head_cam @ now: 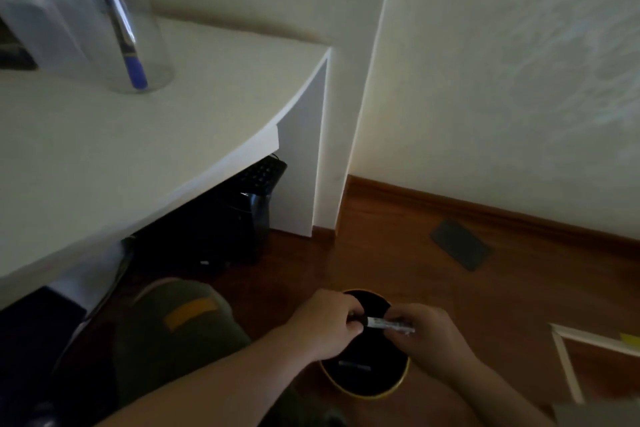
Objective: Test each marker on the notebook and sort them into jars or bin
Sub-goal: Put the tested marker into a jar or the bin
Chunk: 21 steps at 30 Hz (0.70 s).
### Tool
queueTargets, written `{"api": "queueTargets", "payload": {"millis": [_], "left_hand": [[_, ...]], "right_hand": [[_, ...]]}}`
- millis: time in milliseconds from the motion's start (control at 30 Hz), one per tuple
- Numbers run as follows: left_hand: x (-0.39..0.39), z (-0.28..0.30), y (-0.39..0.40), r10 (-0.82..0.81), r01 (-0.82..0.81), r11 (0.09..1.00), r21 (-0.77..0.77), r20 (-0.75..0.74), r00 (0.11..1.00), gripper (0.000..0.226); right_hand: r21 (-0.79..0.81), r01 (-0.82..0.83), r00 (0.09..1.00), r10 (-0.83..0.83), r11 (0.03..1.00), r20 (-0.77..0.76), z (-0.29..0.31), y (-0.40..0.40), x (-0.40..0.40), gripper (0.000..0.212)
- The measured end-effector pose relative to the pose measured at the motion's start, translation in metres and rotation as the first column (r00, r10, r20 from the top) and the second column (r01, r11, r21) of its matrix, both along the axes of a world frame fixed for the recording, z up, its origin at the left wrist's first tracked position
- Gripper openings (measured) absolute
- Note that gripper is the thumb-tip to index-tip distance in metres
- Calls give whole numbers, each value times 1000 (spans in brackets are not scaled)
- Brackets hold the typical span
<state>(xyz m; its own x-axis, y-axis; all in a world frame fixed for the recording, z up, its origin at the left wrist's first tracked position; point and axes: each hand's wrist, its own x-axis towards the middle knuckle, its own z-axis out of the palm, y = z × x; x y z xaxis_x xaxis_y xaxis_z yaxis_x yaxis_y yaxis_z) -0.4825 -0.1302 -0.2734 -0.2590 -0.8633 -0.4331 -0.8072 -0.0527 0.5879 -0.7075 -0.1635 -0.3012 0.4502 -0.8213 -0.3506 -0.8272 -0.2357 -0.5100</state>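
Observation:
A white marker [388,324] is held level over a round black bin with a yellow rim [367,392] on the floor. My left hand [325,322] pinches its dark capped end. My right hand [429,340] pinches the other end. Another marker lies at the bin's bottom [354,365]. On the white desk [104,156] at upper left stands a clear jar [145,45] with a blue-capped marker [133,62] leaning in it. No notebook is in view.
A black computer tower [242,218] stands under the desk. My knee in green trousers [180,319] is left of the bin. A dark flat object [460,244] lies on the wood floor near the wall. A white frame [568,357] sits at right.

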Motion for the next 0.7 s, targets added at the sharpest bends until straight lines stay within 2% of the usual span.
{"api": "queueTargets", "payload": {"millis": [100, 133, 200, 267, 333, 400, 433, 500, 567, 633, 700], "left_hand": [[20, 39, -1, -33, 37, 989, -142, 28, 999, 39], [32, 62, 0, -56, 63, 976, -210, 38, 998, 39], [66, 121, 8, -60, 82, 927, -366, 71, 996, 36], [110, 186, 25, -2, 44, 863, -504, 83, 997, 31], [162, 241, 46, 112, -17, 795, -607, 119, 987, 27], [225, 268, 62, 286, -75, 735, -674, 208, 936, 25], [259, 272, 69, 376, -105, 713, -693, 252, 892, 24], [333, 262, 85, 523, -168, 691, -703, 325, 788, 22], [398, 241, 105, 627, -242, 675, -697, 368, 687, 19], [441, 224, 128, 700, -298, 631, -716, 360, 617, 17], [464, 212, 144, 743, -320, 592, -739, 347, 573, 17]], "right_hand": [[-28, -35, 998, 33, 999, -48, 10, -14, 8, 60], [-63, -49, 998, 46, 997, -48, 18, -20, 14, 66], [-206, -74, 997, 75, 976, -3, 44, -34, 38, 65], [-386, -70, 977, 141, 920, 158, 84, -44, 83, 58], [-526, -38, 894, 264, 849, 361, 139, -43, 145, 50], [-607, -48, 743, 434, 793, 509, 194, -32, 211, 49], [-644, -85, 663, 525, 760, 533, 215, -26, 245, 47], [-707, -216, 529, 690, 673, 494, 240, -18, 316, 43], [-718, -355, 456, 781, 599, 427, 251, -12, 390, 43], [-674, -512, 498, 823, 532, 272, 257, -6, 463, 41], [-613, -640, 558, 829, 463, 44, 262, -3, 527, 34]]}}
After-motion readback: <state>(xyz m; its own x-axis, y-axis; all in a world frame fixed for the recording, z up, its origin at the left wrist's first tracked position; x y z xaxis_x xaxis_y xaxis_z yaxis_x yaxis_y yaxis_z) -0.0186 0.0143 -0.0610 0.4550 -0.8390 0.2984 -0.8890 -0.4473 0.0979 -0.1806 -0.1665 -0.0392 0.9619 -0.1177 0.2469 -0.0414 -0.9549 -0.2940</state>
